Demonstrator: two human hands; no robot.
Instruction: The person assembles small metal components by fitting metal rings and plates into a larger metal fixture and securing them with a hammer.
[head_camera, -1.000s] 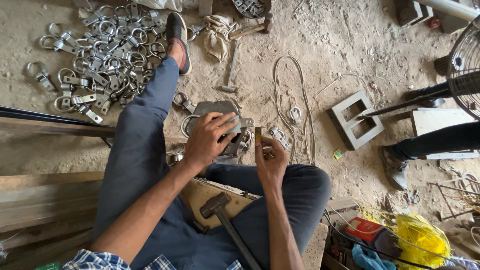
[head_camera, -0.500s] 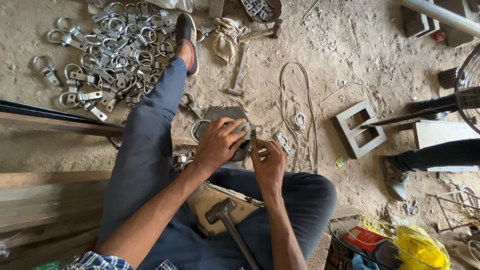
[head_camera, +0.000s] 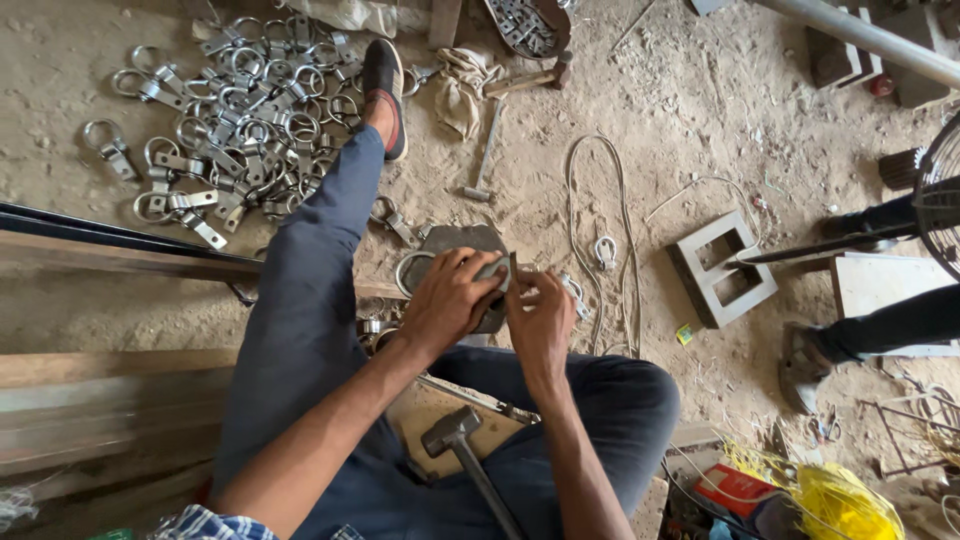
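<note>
Head view: both hands meet over one dark metal block (head_camera: 455, 245) on the dirt floor. The left hand (head_camera: 450, 300) clasps a metal clamp piece (head_camera: 497, 270) on the block; the right hand (head_camera: 540, 315) pinches its other end. One hammer (head_camera: 455, 435) lies near the block, between the legs; a second hammer (head_camera: 485, 150) beyond. Clamp pile (head_camera: 230, 120) far left, too many to count.

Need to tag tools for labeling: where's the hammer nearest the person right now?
Head view, bottom centre: the hammer lies on a wooden board between the person's legs, just below both hands, handle running toward the bottom edge.
</note>
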